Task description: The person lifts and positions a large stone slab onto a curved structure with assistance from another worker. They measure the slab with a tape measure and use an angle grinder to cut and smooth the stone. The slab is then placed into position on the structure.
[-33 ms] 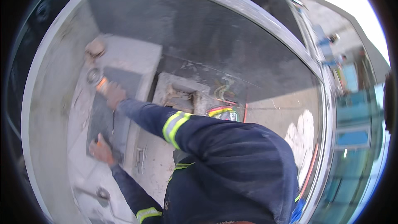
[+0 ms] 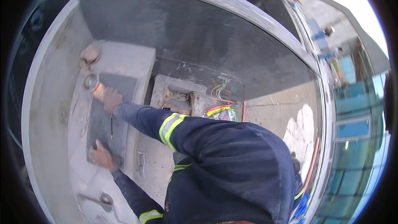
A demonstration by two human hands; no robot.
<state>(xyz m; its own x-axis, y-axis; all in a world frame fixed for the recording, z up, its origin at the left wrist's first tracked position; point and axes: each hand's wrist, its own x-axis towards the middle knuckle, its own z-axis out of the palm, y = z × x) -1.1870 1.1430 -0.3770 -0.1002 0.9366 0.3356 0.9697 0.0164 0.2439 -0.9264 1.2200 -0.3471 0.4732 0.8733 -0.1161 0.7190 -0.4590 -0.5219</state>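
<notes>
A dark grey rectangular slab (image 2: 124, 89) lies flat on a pale, dusty concrete ledge (image 2: 132, 54). At its far left edge, my right hand (image 2: 111, 100) is closed round an orange-bodied angle grinder (image 2: 98, 89). The round disc end (image 2: 91, 81) of the grinder sits beside the slab's edge; whether it touches cannot be seen. A thin dark cord (image 2: 111, 126) runs over the slab behind that hand. My left hand (image 2: 102, 157) rests at the slab's near end, fingers bent and thumb raised. A small orange spot shows between thumb and fingers, too small to name.
A brown crumpled lump (image 2: 89, 54) sits at the ledge's far end. A tool with a round head (image 2: 106, 198) lies nearer me. To the right are a block with an opening (image 2: 178, 95), a colourful sack (image 2: 223, 113) and thin cables. A dark wall (image 2: 199, 37) closes the far side.
The view has shifted slightly and is sharper now. My right hand and the grinder keep about the same place by the slab's edge. My left hand stays at the near end.
</notes>
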